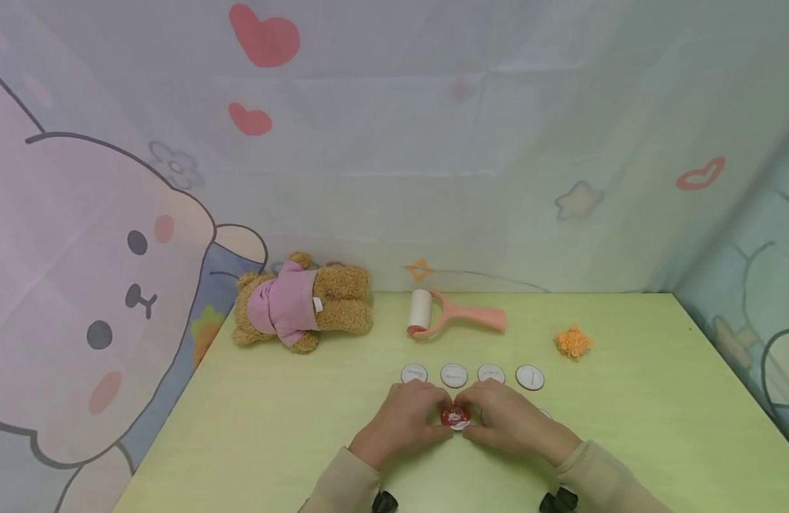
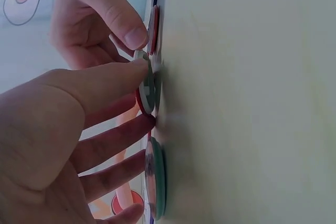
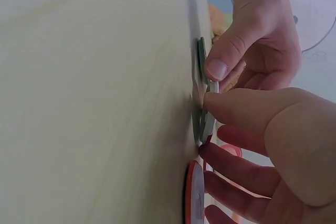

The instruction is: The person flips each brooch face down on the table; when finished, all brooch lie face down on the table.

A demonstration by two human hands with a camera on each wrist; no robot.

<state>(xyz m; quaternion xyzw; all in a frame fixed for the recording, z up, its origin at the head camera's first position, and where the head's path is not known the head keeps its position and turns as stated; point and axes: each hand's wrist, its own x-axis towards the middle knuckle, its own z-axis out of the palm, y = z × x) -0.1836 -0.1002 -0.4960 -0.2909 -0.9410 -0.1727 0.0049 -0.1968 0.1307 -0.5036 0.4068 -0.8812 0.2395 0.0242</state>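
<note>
A round disc (image 1: 456,418) with a red and white top is pinched between my two hands, low in the middle of the head view. My left hand (image 1: 409,419) holds its left side, thumb on the near edge and fingertips on the far one. On the opposite side my right hand (image 1: 513,420) grips it the same way. Both wrist views show the disc (image 2: 148,90) tilted, close to the table. A green-edged disc (image 2: 157,179) lies by my left fingers, and a red-edged disc (image 3: 193,192) by my right fingers.
Several white-topped discs, one of them a disc (image 1: 530,377) at the right end, form a row beyond my hands. Farther back lie a lint roller (image 1: 471,315) with a pink handle, a teddy bear (image 1: 298,303) in a pink top, and an orange yarn clump (image 1: 572,343).
</note>
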